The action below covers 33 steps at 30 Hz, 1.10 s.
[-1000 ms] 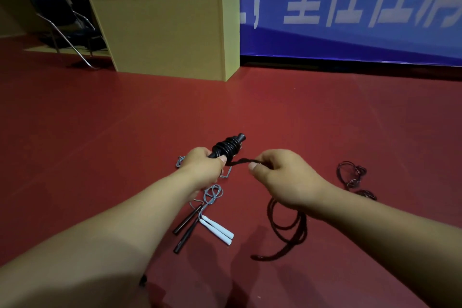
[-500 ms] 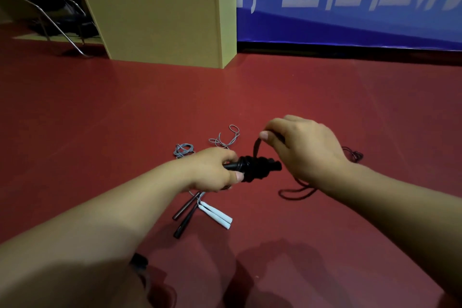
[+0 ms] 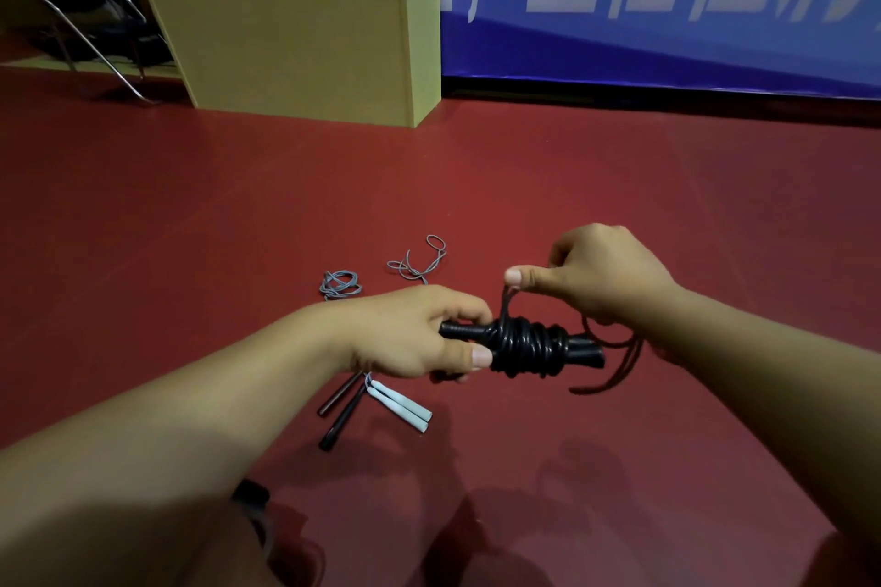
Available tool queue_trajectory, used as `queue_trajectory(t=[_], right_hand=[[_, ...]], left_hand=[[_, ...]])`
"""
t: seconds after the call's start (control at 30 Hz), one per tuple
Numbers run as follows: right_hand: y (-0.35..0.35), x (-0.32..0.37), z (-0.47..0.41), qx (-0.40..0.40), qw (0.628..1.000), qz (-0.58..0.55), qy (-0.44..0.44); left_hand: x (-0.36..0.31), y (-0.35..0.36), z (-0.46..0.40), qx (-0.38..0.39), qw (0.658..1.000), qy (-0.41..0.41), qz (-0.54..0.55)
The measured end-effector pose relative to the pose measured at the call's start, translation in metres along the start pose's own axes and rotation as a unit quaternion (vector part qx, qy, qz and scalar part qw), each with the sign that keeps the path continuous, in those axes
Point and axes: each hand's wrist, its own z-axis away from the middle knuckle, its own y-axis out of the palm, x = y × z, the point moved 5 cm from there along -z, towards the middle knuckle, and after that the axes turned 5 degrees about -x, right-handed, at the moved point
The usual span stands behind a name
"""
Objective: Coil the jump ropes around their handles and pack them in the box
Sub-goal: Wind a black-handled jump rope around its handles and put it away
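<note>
Winding the black rubbery jump rope [image 3: 529, 348] around its paired black cylindrical handles [image 3: 584, 350] is the step we have in hand, and we judge it well along but unfinished. Our left hand [image 3: 419, 334] grips the bare end of the handles, fingers curled over the top and thumb pressed just beside the first turns. Our right hand [image 3: 603, 274] pinches the free strand above the bundle, thumb stretched flat along it, so the rope rises steeply from the coil into the fingers.

The loose tail [image 3: 615, 365] droops past the right end of the handles and loops down toward the red floor [image 3: 238, 215] — a fair length seems left to wrap.

To do this well, we should keep the strand taut as it goes round, laying each new turn beside the last instead of piling onto the thick middle, which already bulges. Our left thumb can pin the finished turns so they do not spring loose. The slack needs watching; it could snag or kink as it feeds in.

On the floor below our left wrist lie two slim white handles [image 3: 403, 408] and two thin dark handles [image 3: 341, 415], with thin grey cord [image 3: 339, 284] tangled in small heaps farther off — these look like ropes yet to be coiled. The tall tan wooden box [image 3: 295, 24] stands well apart at the back, so packing is some way off.
</note>
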Motion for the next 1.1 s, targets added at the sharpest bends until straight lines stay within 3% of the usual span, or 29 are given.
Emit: queue_trajectory(t=[0.27,0.47,0.57,0.77,1.1], right_hand=[[-0.003,-0.007,-0.008,-0.040,0.993,-0.107,0.011],[0.014,-0.016,-0.006,0.070,0.963,-0.257,0.039],[0.013,-0.014,-0.002,0.088,0.946,-0.308,0.051],[0.022,0.004,0.010,0.141,0.944,-0.281,0.099],[0.033,0.044,0.021,0.168,0.968,-0.187,-0.025]], left_hand=[[-0.009,0.003,-0.004,-0.027,0.995,0.049,0.083],[-0.014,0.001,-0.005,-0.062,0.984,0.071,0.150],[-0.015,-0.003,-0.009,-0.102,0.972,0.067,0.202],[-0.007,-0.014,-0.012,-0.231,0.943,0.018,0.239],[0.013,-0.032,-0.013,-0.360,0.917,-0.029,0.167]])
